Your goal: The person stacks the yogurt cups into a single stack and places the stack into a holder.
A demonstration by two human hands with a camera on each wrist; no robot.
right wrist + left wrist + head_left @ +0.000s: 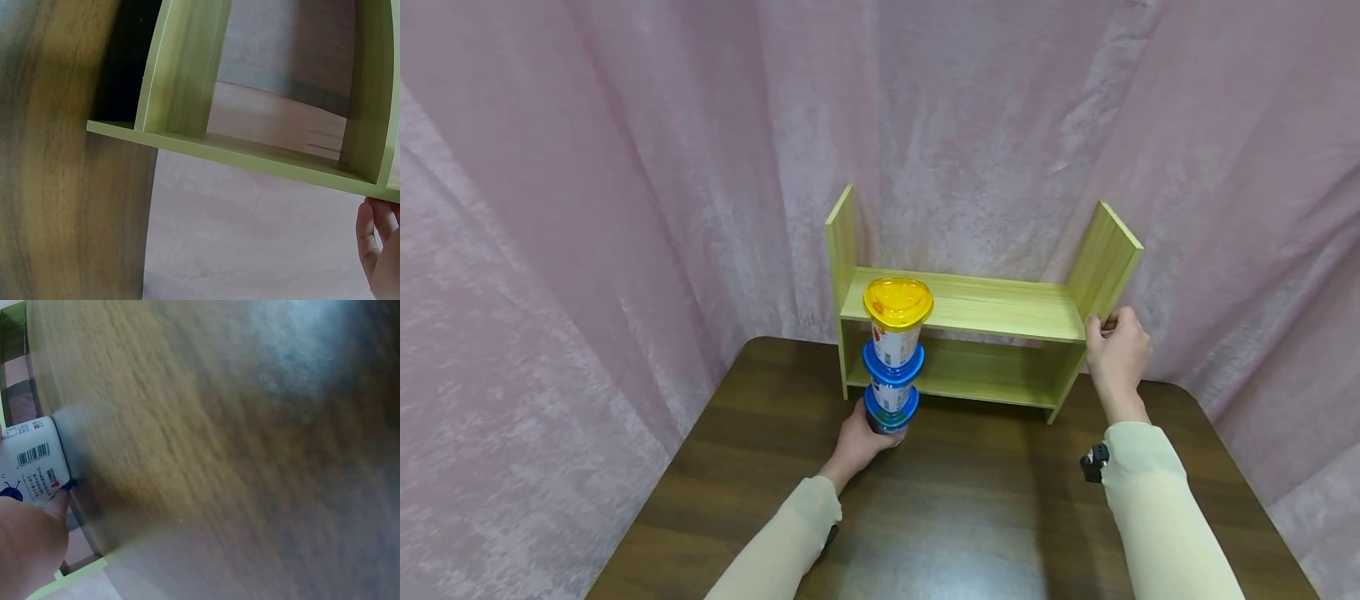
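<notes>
The left hand [859, 442] curls around the bottom cup of a tall, light, tippy stack of three lidded cups [893, 357] standing on the table [970, 500], best held low, while the right hand [1116, 348] grips the green shelf's [985, 308] side panel.

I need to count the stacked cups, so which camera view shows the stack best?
The head view: the whole stack of cups shows, three high with a yellow lid on top, the left hand gripping the bottom cup. The left wrist view shows only one blurred cup label; the right wrist view shows none.

A dark wooden table [970, 508] carries a green two-tier shelf [1000, 308] and a stack of three lidded cups [893, 358].
</notes>
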